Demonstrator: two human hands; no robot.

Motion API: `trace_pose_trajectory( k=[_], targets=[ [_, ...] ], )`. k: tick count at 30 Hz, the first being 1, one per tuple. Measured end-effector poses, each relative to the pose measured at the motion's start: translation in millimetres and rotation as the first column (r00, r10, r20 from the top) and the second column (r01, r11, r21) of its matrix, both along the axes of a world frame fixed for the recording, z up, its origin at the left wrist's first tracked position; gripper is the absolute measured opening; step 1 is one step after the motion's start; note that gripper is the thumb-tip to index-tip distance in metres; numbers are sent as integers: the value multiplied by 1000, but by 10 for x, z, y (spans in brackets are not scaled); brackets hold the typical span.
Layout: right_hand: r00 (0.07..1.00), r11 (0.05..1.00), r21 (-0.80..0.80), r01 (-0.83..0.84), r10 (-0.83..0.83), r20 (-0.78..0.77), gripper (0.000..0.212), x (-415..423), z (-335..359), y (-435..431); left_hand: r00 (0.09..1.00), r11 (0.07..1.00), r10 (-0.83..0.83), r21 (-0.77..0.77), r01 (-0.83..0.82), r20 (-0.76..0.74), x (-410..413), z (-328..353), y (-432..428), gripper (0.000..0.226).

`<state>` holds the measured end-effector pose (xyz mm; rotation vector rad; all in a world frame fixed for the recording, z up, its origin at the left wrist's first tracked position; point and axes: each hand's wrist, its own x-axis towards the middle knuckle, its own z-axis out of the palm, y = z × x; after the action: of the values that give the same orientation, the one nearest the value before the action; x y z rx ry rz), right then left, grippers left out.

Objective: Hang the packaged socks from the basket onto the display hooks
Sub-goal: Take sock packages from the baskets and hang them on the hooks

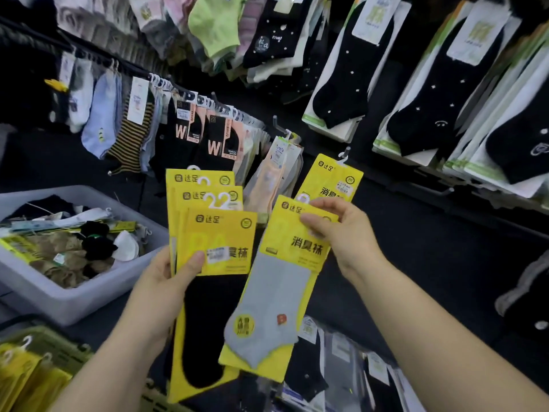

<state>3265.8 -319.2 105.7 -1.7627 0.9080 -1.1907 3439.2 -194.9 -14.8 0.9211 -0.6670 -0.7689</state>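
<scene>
- A dark display wall (416, 239) fills the background, with rows of packaged socks on hooks across the top and right of the frame; black dotted socks (350, 72) hang at the upper right and a striped sock (130, 138) at the upper left.
- A grey bin (89, 295) at the left edge holds a loose jumble of socks and packs.
- A green basket (68, 346) in the lower left corner holds more yellow packs.
- The left grip (166, 281), centre-left, is clamped on a fan of yellow packs (219, 233) holding black socks, with the thumb pressed on the front card.
- The right grip (341, 233), just right of centre, pinches the top of a yellow pack with a grey sock (285, 292); the pack hangs down from the fingers, tilted, and overlaps the fan's lower edge.
- Just above that hand, one hung yellow pack (332, 179) sits on a display hook (344, 154).
</scene>
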Motion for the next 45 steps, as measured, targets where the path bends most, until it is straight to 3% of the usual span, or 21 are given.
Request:
trace_pose_trajectory(
  k=[6, 17, 24, 28, 29, 31, 33, 34, 37, 41, 45],
  targets=[
    [953, 959, -56, 279, -270, 135, 19, -231, 362, -438, 999, 997, 45, 56, -47, 25, 90, -50, 6, 17],
    [936, 959, 7, 284, -279, 215, 13, 68, 655, -801, 989, 980, -123, 166, 108, 78, 6, -181, -82, 25],
    [906, 937, 42, 347, -347, 242, 11, 163, 647, -841, 994, 977, -109, 185, 103, 26, 39, -214, -121, 26],
    [838, 830, -118, 545, -534, 113, 23, 126, 410, -684, 994, 981, -102, 163, 106, -30, -24, -170, -119, 37],
    [864, 845, -185, 502, -498, 68, 22, 150, 294, -561, 993, 982, -105, 156, 110, -45, -44, -164, -116, 38],
    [957, 950, -214, 226, -258, -133, 19, 231, 33, -237, 993, 984, -107, 136, 114, -58, -80, -149, -115, 40],
    [929, 995, -93, -48, 11, -370, 26, 328, -187, 86, 991, 985, -120, 118, 127, -62, -122, -125, -112, 42],
    [905, 991, -58, -122, 87, -417, 29, 365, -268, 180, 990, 985, -127, 110, 133, -65, -140, -118, -108, 44],
    [920, 985, -74, -157, 118, -373, 24, 412, -350, 260, 991, 988, -122, 92, 127, -62, -196, -108, -77, 43],
    [958, 977, 57, -205, 213, -191, 13, 323, -315, 204, 992, 992, -106, 63, 111, -67, -245, -109, -32, 26],
    [986, 997, -71, -31, 18, -166, 19, 107, -191, -7, 1000, 998, -21, 65, 22, -24, -182, -111, -54, 20]
  ],
)
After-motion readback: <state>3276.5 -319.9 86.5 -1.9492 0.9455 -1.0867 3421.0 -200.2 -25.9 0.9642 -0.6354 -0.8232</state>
